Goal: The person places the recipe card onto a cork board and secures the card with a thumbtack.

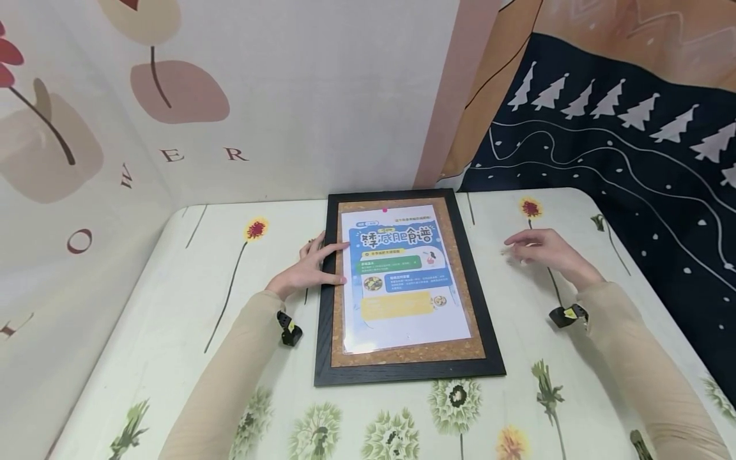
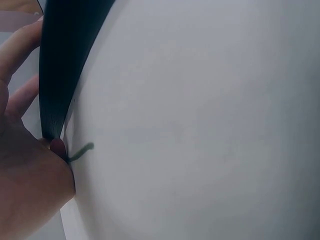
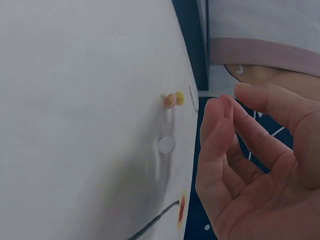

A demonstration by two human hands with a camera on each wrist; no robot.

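A black-framed cork board [image 1: 409, 370] lies on the table. A blue and white printed sheet [image 1: 411, 329] covers most of the cork, with a pink pushpin [image 1: 384, 210] at its top edge. My left hand [image 1: 307, 267] grips the left side of the frame, thumb and one finger over its face and other fingers bent down along the outer edge. In the left wrist view a fingertip [image 2: 58, 148] shows beside the frame's dark edge. My right hand [image 1: 543, 252] hovers to the right of the board, fingers loosely bent, nothing visible between them. Small pushpins [image 3: 172, 99] lie close by on the table.
A white cloth [image 1: 172, 306] printed with flowers and stems covers the table. A pale patterned curtain [image 1: 310, 96] hangs right behind the board, and a dark blue one with white trees [image 1: 575, 153] borders the right side. Wrist cameras [image 1: 289, 329] sit on both sleeves.
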